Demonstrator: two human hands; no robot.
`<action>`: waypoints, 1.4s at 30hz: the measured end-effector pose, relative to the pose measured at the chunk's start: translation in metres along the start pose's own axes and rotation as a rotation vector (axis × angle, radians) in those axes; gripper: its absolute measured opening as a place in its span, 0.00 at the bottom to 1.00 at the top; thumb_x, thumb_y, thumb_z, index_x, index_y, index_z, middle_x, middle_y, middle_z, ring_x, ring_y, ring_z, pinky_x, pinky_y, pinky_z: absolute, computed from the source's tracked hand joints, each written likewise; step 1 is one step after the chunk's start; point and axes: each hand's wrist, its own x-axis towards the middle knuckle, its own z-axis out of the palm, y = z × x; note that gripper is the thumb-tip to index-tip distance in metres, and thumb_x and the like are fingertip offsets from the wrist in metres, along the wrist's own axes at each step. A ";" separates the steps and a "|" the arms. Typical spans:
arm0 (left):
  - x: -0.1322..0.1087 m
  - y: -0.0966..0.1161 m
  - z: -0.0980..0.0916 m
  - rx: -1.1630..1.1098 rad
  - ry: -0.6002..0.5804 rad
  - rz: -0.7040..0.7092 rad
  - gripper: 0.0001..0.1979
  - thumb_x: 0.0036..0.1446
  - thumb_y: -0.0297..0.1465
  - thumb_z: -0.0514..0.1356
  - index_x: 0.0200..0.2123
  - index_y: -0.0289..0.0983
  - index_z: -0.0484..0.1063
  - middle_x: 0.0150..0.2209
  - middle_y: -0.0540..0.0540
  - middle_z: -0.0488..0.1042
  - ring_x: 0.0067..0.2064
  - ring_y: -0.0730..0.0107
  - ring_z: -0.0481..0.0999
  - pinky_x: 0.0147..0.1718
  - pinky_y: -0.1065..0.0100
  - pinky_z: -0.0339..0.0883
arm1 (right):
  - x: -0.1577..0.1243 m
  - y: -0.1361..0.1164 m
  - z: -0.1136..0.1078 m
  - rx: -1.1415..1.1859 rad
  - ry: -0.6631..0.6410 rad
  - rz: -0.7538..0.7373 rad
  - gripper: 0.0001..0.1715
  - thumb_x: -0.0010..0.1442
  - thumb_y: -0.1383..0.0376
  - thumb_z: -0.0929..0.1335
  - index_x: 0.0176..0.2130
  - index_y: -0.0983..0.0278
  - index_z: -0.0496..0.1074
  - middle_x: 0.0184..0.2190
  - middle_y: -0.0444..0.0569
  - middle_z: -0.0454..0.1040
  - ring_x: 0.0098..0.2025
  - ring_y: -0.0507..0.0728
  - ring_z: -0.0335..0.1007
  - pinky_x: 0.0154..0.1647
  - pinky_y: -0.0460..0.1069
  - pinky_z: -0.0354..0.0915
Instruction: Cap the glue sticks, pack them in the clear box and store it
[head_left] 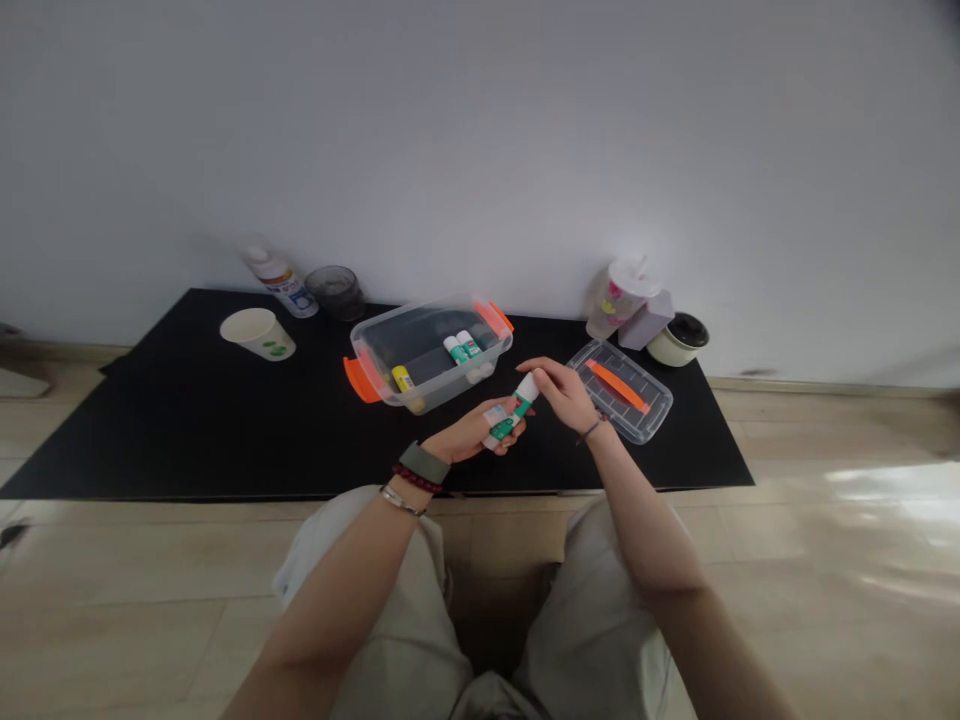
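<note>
My left hand (466,437) is closed around two green and white glue sticks (508,420), held above the front part of the black mat (187,430). My right hand (564,394) pinches the white cap end of one of those sticks. Just behind my hands stands a clear plastic box (375,352) with orange latches. Inside it lie two more green and white glue sticks (462,347), a yellow stick (403,379) and some dark items.
The box's clear lid (637,412) with an orange handle lies to the right. A paper cup (257,332), a spray bottle (280,282) and a dark glass (336,291) stand at the back left. A lidded drink cup (620,296), a small box and a bowl (679,339) stand at the back right.
</note>
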 end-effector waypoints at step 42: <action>0.006 -0.004 0.001 1.372 0.425 0.166 0.10 0.66 0.39 0.51 0.43 0.39 0.64 0.38 0.41 0.75 0.38 0.58 0.77 0.36 0.64 0.66 | 0.007 -0.004 0.036 -0.586 0.035 0.571 0.23 0.71 0.57 0.56 0.32 0.60 0.70 0.30 0.50 0.74 0.32 0.57 0.69 0.33 0.48 0.55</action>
